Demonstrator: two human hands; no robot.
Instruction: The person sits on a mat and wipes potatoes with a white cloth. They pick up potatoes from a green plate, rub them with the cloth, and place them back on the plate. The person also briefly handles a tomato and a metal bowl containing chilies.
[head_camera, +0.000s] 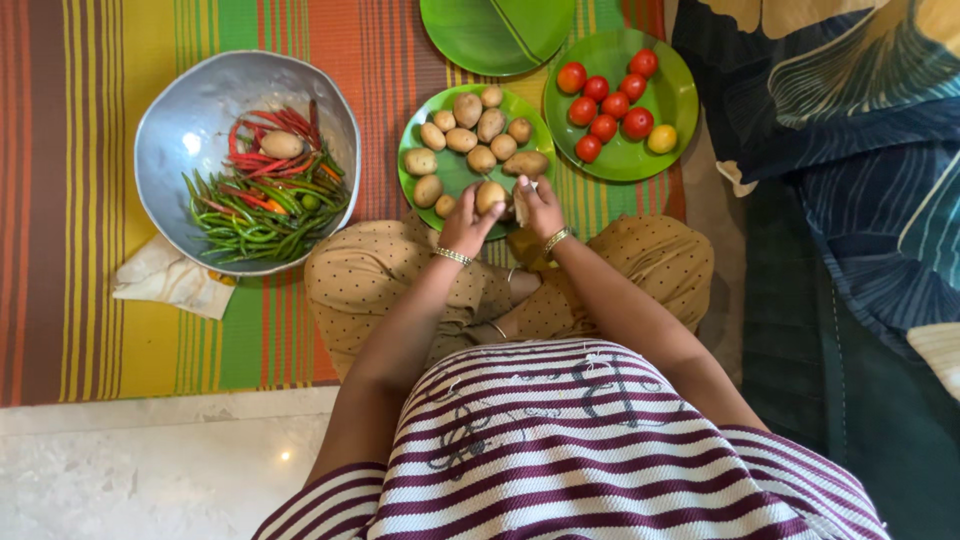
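A smooth, oval, tan-skinned potato (490, 196) with a few darker flecks sits at the near edge of the round green plate (457, 172) that carries about a dozen other small brown potatoes (476, 130). The left hand (467, 228) has its fingers curled round the near and left side of this potato, thumb tip up against it, so the hand is closed on it while the potato's far side shows above the fingertips. The right hand (540, 208) is just to the right of the potato, on the same edge of the green plate, its fingers closed around a small pale object whose shape is too small to make out; it seems to touch the potato's right side, though the contact is not clear. Both wrists wear thin gold bangles.

Right of the green plate, touching its rim, is a second round green plate (672, 96) of red tomatoes (606, 98) with one yellow one. Left of the green plate, well apart, a wide metal bowl (190, 120) holds green beans, red chillies and one more potato. Beyond the green plate lies an empty green leaf-shaped plate (495, 32). All rest on a striped woven mat (70, 200).
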